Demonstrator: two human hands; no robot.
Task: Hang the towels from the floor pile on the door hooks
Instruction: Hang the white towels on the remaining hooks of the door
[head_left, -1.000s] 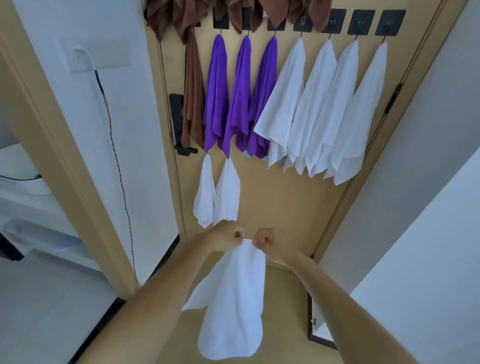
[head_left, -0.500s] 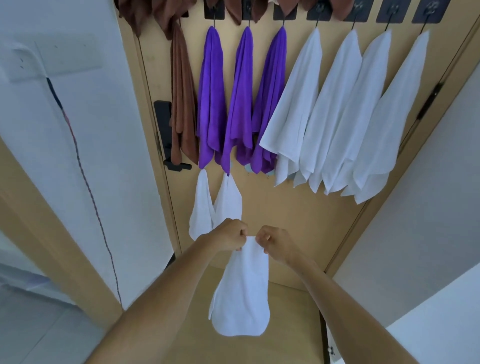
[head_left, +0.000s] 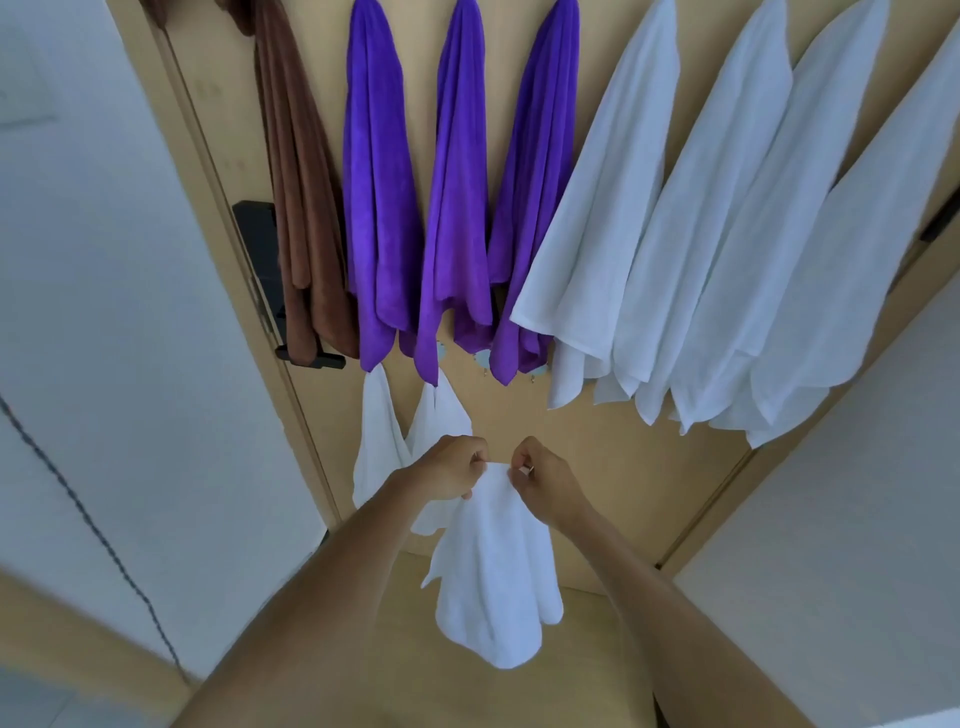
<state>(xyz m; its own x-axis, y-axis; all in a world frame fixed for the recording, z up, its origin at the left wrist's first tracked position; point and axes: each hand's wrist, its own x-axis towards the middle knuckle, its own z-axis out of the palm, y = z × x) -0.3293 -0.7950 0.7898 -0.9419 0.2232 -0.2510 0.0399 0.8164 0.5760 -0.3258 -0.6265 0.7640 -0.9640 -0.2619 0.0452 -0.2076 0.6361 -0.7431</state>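
A small white towel (head_left: 493, 577) hangs from both my hands in front of the wooden door (head_left: 587, 467). My left hand (head_left: 449, 467) and my right hand (head_left: 543, 480) each pinch its top edge, close together. Just above them a lower row of small round hooks (head_left: 483, 358) shows below the purple towels. Two small white towels (head_left: 379, 436) hang on that lower row at the left, partly behind my left hand. The floor pile is out of view.
The upper row holds a brown towel (head_left: 301, 218), three purple towels (head_left: 457, 208) and several large white towels (head_left: 727, 249). A black door handle (head_left: 260, 254) sits at the door's left edge. White walls flank both sides; a dark cable (head_left: 93, 525) runs down the left wall.
The view has closed in on the door and tilted down. My hands have lifted the white towel higher toward the lower hooks, and the towel hangs more bunched.
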